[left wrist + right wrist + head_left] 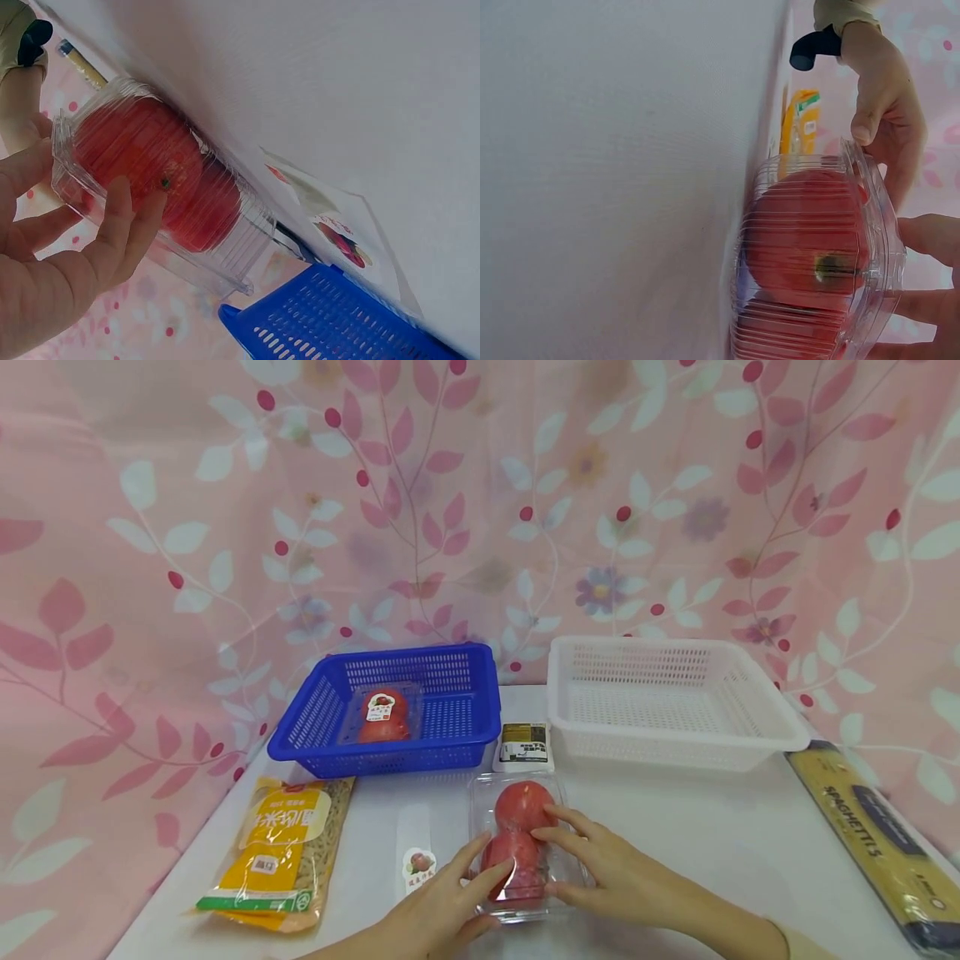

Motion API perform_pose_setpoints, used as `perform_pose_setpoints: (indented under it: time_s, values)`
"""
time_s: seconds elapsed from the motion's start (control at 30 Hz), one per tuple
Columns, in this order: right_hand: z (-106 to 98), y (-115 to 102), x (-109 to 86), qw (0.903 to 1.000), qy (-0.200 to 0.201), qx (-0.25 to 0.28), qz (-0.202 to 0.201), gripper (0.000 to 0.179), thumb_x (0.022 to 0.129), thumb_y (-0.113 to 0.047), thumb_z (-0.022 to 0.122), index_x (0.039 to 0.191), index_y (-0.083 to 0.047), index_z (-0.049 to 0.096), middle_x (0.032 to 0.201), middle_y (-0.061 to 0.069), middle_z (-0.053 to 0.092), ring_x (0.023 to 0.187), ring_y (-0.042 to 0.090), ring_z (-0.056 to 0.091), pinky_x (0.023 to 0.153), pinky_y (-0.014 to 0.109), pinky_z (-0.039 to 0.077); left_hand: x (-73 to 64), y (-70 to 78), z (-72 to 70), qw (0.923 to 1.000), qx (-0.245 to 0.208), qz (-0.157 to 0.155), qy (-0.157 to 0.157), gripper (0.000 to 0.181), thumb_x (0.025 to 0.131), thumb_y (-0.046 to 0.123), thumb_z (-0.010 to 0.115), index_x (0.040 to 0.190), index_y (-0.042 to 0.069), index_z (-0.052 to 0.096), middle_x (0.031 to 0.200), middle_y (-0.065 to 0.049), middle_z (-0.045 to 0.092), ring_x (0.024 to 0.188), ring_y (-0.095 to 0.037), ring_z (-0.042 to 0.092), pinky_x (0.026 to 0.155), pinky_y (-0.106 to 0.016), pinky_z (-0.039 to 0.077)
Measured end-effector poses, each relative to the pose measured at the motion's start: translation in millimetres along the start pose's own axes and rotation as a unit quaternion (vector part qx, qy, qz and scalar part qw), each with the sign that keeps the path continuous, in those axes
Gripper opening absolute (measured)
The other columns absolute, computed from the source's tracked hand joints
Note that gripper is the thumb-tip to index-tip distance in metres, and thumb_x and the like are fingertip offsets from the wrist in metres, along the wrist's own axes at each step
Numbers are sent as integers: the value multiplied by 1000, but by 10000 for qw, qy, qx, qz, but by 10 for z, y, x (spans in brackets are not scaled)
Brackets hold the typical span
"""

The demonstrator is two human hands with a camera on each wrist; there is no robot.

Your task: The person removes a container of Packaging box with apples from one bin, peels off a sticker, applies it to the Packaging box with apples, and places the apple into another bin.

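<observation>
A clear plastic clamshell box with two red tomatoes lies on the white table in front of me. My left hand touches the box's left side, fingers spread and mostly straight over its edge. From the right, my right hand rests its fingertips on the lid and side. In the left wrist view, the left fingers press against the clear plastic beside a tomato. The right wrist view shows fingers of both hands along the rim. Beside the box lies a clear strip with a fruit-printed label.
A blue basket holds another tomato box. To its right stands a white basket, with a small black-labelled packet between them. A yellow food bag lies left, a spaghetti pack far right. A floral curtain hangs behind.
</observation>
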State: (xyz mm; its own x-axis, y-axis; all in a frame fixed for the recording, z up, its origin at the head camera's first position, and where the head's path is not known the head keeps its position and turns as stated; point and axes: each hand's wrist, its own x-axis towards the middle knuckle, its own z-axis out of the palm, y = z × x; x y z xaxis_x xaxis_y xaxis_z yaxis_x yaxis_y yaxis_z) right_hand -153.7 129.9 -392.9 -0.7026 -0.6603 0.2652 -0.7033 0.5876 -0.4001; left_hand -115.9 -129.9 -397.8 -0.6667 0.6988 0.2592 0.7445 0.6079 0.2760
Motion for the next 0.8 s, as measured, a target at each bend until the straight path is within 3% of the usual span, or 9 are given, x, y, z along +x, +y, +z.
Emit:
perform_pose_setpoints:
  time_s: [0.07,0.23,0.3,0.43,0.53,0.63,0.8]
  values:
    - [5,4,-6,9999,63,-103,-98,52,82,-40,66,130,-25,50,140,8,39,119,28,46,86,50,45,-9,-4,-19,9998,144,-74,-97,54,87,32,62,135,16,44,138,-22,34,104,-26,57,75,-30,53]
    - [1,4,-16,9996,118,-189,-190,53,83,-41,65,131,-25,50,141,8,38,116,26,46,83,48,47,-34,-42,-140,9932,-209,-856,-763,65,85,52,56,141,26,37,145,-12,28,123,-32,39,82,-45,49]
    - [-7,-1,-10,9995,121,-197,-199,53,84,-42,63,132,-25,49,141,8,37,116,26,45,83,47,48,-51,-91,-200,9908,-240,-1111,-738,67,83,55,56,140,26,37,145,-10,27,126,-31,34,86,-45,46]
    - [-28,-15,15,9986,225,-320,-355,51,85,-44,61,131,-24,50,139,8,39,115,25,46,83,45,48,-108,-254,-307,9891,377,-1357,-438,64,81,46,65,134,17,46,142,-15,33,127,-33,30,95,-50,38]
    - [-45,-29,19,9985,221,-336,-366,50,85,-45,60,130,-23,51,139,8,39,114,25,46,82,45,48,-161,-409,-379,9814,514,-1739,-635,64,80,39,69,133,12,46,142,-18,33,128,-39,26,96,-55,33]
    - [-53,-38,20,9989,217,-294,-296,52,83,-41,64,130,-22,51,140,8,37,113,25,46,81,44,49,-206,-592,-406,9762,261,-1986,-830,70,77,35,73,134,6,44,142,-21,31,129,-43,23,97,-59,30]
    - [-47,-33,41,9989,335,-241,-223,60,77,-33,71,132,-23,49,143,7,33,115,24,44,82,43,49,-271,-850,-361,9675,-480,-2117,-1295,83,72,36,75,137,-1,38,143,-23,29,130,-47,19,99,-61,23]
